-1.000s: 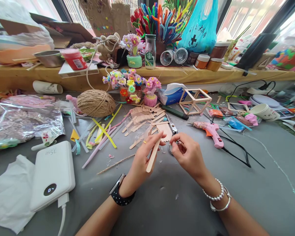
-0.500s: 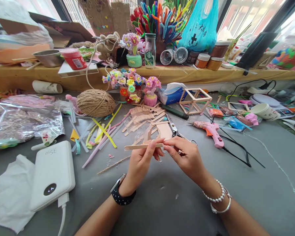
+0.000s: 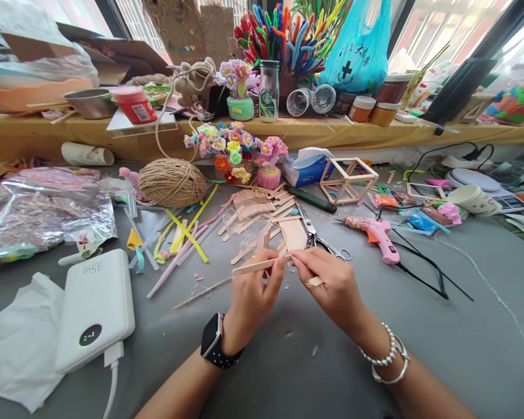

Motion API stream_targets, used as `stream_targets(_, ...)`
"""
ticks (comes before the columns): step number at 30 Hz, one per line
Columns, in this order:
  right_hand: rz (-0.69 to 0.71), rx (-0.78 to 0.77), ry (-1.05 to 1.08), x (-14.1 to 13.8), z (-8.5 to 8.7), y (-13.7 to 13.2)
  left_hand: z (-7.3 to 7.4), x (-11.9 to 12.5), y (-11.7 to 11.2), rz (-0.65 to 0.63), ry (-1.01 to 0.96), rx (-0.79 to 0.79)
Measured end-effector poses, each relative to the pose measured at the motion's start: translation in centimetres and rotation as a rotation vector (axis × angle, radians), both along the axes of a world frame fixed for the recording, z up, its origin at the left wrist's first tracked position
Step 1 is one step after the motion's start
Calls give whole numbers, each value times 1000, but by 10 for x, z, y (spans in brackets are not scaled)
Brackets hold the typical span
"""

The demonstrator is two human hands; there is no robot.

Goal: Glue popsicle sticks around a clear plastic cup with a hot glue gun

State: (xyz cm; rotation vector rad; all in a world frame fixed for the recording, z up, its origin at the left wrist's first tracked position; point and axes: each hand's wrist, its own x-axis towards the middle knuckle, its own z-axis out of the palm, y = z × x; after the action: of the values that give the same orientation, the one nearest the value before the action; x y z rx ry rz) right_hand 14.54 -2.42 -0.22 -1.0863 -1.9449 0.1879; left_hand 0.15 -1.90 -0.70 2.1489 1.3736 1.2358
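My left hand (image 3: 254,294) is closed on a wooden craft stick (image 3: 252,267), pinched between thumb and fingers. The stick's rounded end sticks out to the left, and its other end reaches my right fingertips. My right hand (image 3: 334,282) is closed too, thumb and forefinger pinched at that far end. A short wooden piece (image 3: 315,281) shows under its curled fingers; the rest of it is hidden. Just beyond both hands lie a pile of craft sticks (image 3: 250,210), a flat panel of joined sticks (image 3: 293,234) and scissors (image 3: 317,240).
A pink glue gun (image 3: 378,234) with a black cord lies to the right, below a wooden stick frame (image 3: 349,179). On the left are a white power bank (image 3: 96,308), a ball of twine (image 3: 173,182) and yellow strips (image 3: 186,233). A crowded shelf (image 3: 135,142) runs behind.
The craft stick's free end has shifted right and slightly down, tilting the stick. My left wrist has turned, showing more of the watch face. The short piece in my right hand shows more now.
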Motion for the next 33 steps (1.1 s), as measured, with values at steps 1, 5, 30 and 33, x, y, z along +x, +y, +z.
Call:
stream_targets(1, -20, 14, -22, 0, -1, -1, 0, 0, 0, -36, 28, 12)
stream_targets(5, -71, 66, -88, -2, -4, -3, 1, 0, -2, -142, 79, -17)
stream_targets(30, 14, 15, -91, 1, 0, -1, -3, -1, -3, -113, 140, 180)
stream_targets(33, 29, 0, -94, 3, 0, -1, -3, -1, -1, -122, 174, 243)
